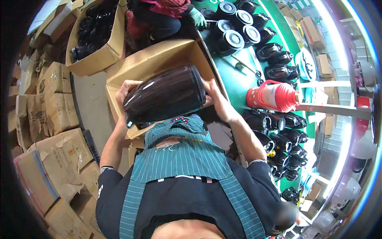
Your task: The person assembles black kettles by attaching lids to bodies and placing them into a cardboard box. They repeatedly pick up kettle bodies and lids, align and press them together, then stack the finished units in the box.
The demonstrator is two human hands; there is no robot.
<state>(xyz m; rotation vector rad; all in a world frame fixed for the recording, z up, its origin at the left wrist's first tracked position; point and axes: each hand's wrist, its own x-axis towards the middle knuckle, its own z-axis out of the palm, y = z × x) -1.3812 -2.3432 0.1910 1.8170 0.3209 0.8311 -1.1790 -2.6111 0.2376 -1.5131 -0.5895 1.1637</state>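
Between my two hands lies a large glossy black thermos body (165, 95), tipped on its side over an open cardboard box (155, 53). Its narrower end points left and its wide rimmed end right. My left hand (126, 92) is closed around the narrower end, thumb on top and the other fingers partly hidden behind it. The wide end rests against my right hand (215, 95), whose fingers go partly out of sight behind the rim.
At right runs a green worktable (234, 85) with black thermos parts (232, 40) and a red thermos jug (272, 96). A box of black parts (95, 30) stands far left; stacked cartons (59, 159) line the left. A co-worker's gloved hand (197, 17) touches the table's far end.
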